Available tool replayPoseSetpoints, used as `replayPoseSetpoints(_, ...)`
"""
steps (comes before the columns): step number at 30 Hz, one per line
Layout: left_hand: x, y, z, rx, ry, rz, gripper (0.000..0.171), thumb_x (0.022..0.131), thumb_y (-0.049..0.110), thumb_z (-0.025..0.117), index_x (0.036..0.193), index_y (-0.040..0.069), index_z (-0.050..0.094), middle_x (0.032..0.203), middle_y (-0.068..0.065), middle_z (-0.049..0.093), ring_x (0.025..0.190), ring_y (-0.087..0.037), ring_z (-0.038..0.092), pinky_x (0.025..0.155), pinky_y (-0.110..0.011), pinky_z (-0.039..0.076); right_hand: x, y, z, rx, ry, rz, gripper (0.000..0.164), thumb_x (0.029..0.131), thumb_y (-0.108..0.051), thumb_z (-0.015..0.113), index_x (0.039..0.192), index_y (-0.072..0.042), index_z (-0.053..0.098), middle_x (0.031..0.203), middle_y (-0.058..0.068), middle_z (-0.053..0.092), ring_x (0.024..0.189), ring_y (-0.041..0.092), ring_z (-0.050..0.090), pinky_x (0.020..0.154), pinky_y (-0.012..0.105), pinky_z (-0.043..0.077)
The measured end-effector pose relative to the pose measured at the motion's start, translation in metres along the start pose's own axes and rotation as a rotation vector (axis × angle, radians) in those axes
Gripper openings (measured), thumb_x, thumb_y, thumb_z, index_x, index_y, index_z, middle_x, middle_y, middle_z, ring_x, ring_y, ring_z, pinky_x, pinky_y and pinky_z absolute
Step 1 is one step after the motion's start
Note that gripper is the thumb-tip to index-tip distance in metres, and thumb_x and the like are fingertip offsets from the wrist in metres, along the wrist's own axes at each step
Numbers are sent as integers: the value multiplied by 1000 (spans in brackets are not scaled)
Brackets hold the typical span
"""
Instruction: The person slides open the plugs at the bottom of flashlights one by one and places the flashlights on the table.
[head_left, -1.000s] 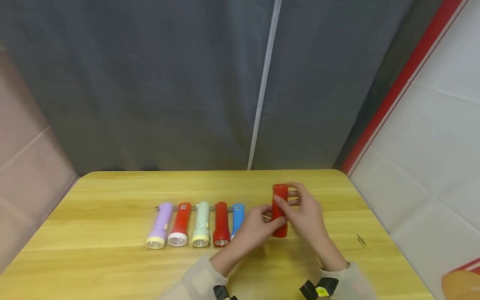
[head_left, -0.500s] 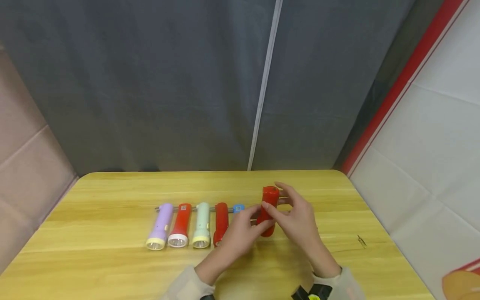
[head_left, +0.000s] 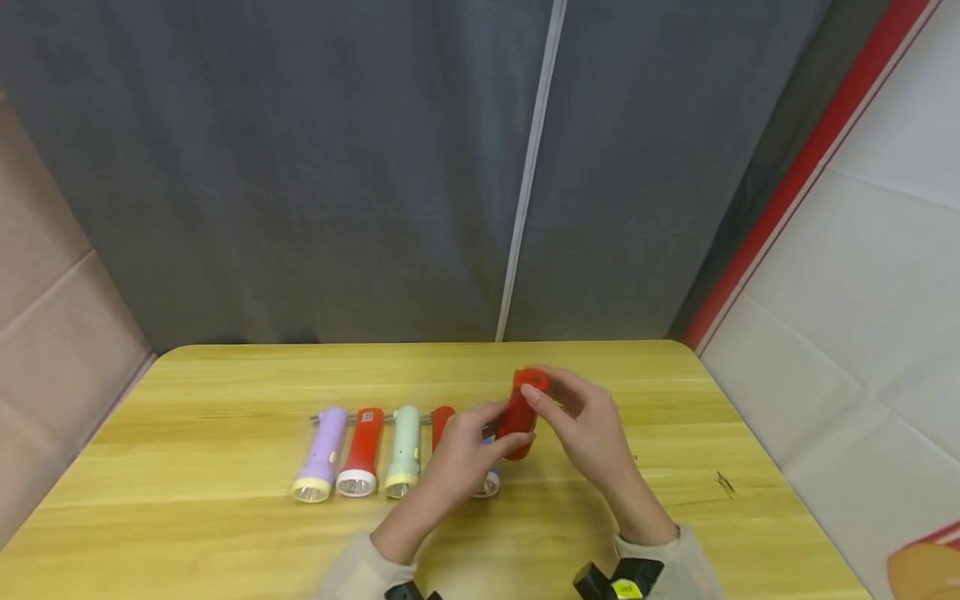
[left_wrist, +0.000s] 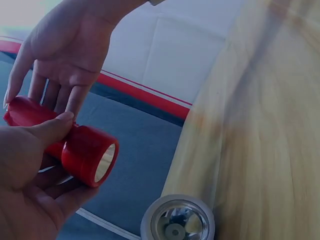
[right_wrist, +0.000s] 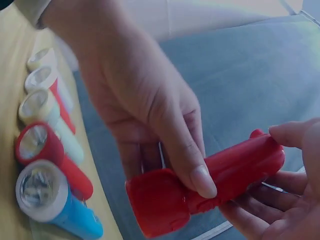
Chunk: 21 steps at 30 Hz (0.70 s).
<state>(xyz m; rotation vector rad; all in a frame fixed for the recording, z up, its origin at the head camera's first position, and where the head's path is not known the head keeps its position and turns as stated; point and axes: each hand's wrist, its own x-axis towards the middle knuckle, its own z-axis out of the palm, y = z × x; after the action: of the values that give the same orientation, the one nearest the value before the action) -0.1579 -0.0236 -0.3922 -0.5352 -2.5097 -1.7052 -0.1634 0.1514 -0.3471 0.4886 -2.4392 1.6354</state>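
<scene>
Both hands hold a red flashlight (head_left: 517, 417) above the table, to the right of a row of flashlights. My left hand (head_left: 454, 463) grips it near its wider lamp end, thumb lying on the barrel. At the tail end, my right hand (head_left: 592, 435) pinches it between thumb and fingers. The held flashlight (left_wrist: 90, 150) shows its lens in the left wrist view. Close below my left hand lies a blue flashlight (right_wrist: 75, 217), mostly hidden by that hand in the head view. Beside it, a second all-red flashlight (head_left: 441, 423) is partly covered.
Leftward in the row lie a mint green flashlight (head_left: 406, 446), a red one with a white head (head_left: 362, 450) and a purple one (head_left: 322, 454). A thin grey strip runs behind their tails. Dark marks (head_left: 725, 485) show on the wooden table (head_left: 187, 533). A grey curtain (head_left: 300, 167) hangs behind.
Both hands have moved left with the red flashlight, toward the row, and it now leans more. My left hand now covers more of the second all-red flashlight and the blue one.
</scene>
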Motion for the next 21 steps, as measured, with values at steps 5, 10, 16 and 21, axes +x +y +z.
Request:
replayPoseSetpoints(5, 0, -2, 1, 3, -39, -4, 39, 93, 26, 75, 128, 11, 69, 118, -5, 74, 107, -18, 70, 91, -32, 60, -2, 2, 0, 81, -5, 100, 33, 101, -27, 63, 128, -7, 67, 123, 12, 72, 112, 23, 70, 96, 29, 57)
replayPoseSetpoints(10, -1, -3, 2, 38, -43, -3, 40, 93, 28, 74, 128, 10, 69, 120, -6, 74, 108, -20, 71, 90, -32, 60, -2, 3, -2, 145, -20, 177, 36, 105, -29, 56, 127, -3, 66, 125, 16, 71, 113, 23, 69, 98, 36, 58)
replayPoseSetpoints(16, -1, -6, 3, 43, -58, 2, 42, 93, 27, 74, 130, 10, 67, 122, -7, 73, 110, -20, 71, 91, -31, 60, 1, 4, -7, 160, -72, 215, 38, 106, -29, 52, 129, -1, 63, 130, 17, 67, 117, 24, 67, 101, 38, 56)
replayPoseSetpoints(21, -2, -8, 2, 64, -85, -5, 42, 93, 26, 74, 130, 8, 67, 121, -8, 73, 107, -21, 71, 89, -30, 60, 2, 6, -10, 209, -142, 256, 40, 106, -28, 51, 133, 0, 62, 138, 18, 63, 122, 20, 64, 105, 37, 53)
